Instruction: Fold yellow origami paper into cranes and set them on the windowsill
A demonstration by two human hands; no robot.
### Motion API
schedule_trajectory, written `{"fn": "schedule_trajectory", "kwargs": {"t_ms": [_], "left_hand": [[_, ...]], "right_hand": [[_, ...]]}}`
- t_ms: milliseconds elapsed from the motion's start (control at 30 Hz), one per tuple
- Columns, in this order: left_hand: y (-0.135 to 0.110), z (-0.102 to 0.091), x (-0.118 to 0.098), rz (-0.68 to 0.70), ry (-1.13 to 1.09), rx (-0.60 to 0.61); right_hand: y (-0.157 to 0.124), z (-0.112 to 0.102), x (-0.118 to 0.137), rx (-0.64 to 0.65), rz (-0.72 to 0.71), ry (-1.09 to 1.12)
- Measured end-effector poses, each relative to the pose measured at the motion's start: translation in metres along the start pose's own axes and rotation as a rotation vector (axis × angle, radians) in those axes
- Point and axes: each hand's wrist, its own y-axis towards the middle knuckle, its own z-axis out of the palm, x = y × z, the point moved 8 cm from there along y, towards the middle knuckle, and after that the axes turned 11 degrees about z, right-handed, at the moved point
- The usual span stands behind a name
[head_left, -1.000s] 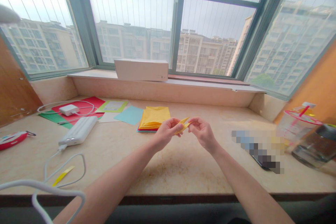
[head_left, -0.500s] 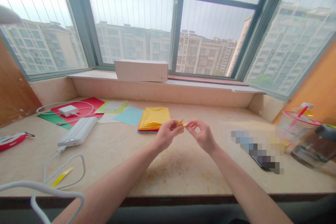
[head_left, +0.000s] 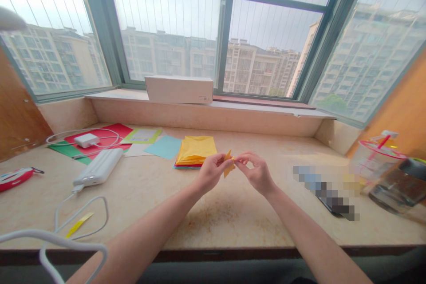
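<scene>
Between my two hands is a small piece of folded yellow paper [head_left: 228,166], held up above the counter. My left hand [head_left: 213,171] pinches it from the left, thumb and forefinger pressed together. From the other side, the fingertips of my right hand [head_left: 254,171] close on its right end. Just behind my left hand lies a stack of yellow paper [head_left: 196,148], with red and blue sheets showing at its bottom edge. The exact folds of the small piece are too small to make out.
A white power bank [head_left: 100,168] with a looping cable lies left, near a white charger [head_left: 86,140] on red and green paper. A light blue sheet [head_left: 163,147] is by the stack. Rightward are a pixelated phone [head_left: 328,195] and a clear pitcher [head_left: 399,186].
The folded yellow paper has turned in my fingers, so more of its flat, pointed part shows upright. My hands have barely shifted.
</scene>
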Motion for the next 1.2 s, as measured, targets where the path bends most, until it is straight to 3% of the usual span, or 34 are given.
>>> {"fn": "schedule_trajectory", "kwargs": {"t_ms": [367, 533, 900, 1200], "left_hand": [[0.0, 0.0, 0.002, -0.009, -0.067, -0.019], [-0.001, 0.001, 0.005, -0.06, -0.19, -0.049], [0.0, 0.002, 0.002, -0.065, -0.269, -0.068], [0.0, 0.002, 0.009, -0.077, -0.263, -0.057]], "right_hand": [[-0.002, 0.003, 0.002, 0.006, 0.016, 0.005], [0.0, 0.004, -0.007, -0.003, 0.101, -0.004], [-0.002, 0.014, -0.01, 0.131, 0.2, 0.069], [-0.001, 0.011, -0.021, 0.093, 0.262, 0.141]]}}
